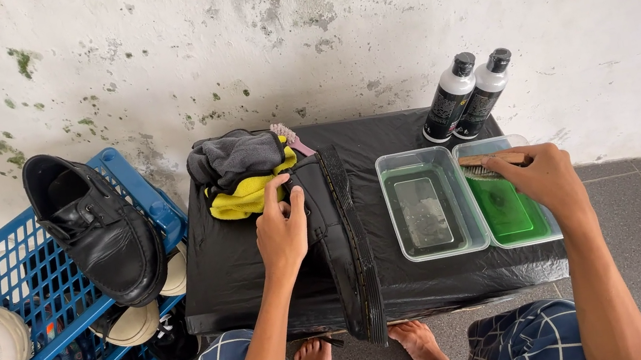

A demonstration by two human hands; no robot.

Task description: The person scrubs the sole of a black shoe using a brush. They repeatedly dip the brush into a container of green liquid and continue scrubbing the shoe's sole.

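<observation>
A black leather shoe with a ridged, yellow-stitched sole (341,237) lies on its side on the low table covered in black plastic sheeting (408,287), its sole turned toward the trays. The left hand (281,232) rests on the shoe's upper, fingers closed over the leather and pinning it down. To the right of the shoe, the right hand (544,175) is clamped on a wooden-backed scrubbing brush (485,166), holding it over the far end of the clear plastic tray of green liquid (557,232). Between that tray and the shoe sits a second clear plastic tray of greenish water (393,220). Behind the trays stand two black-and-white bottles with black caps (467,96). Just beyond the shoe lie grey and yellow cloths (243,175) with a small pink-handled brush (289,137) poking out. By the look of it the work is early: the brush is at the liquid, not on the shoe, and the leather shows no foam. Left of the table, the matching black leather shoe (93,228) waits on a blue plastic crate (27,290) full of other shoes.
</observation>
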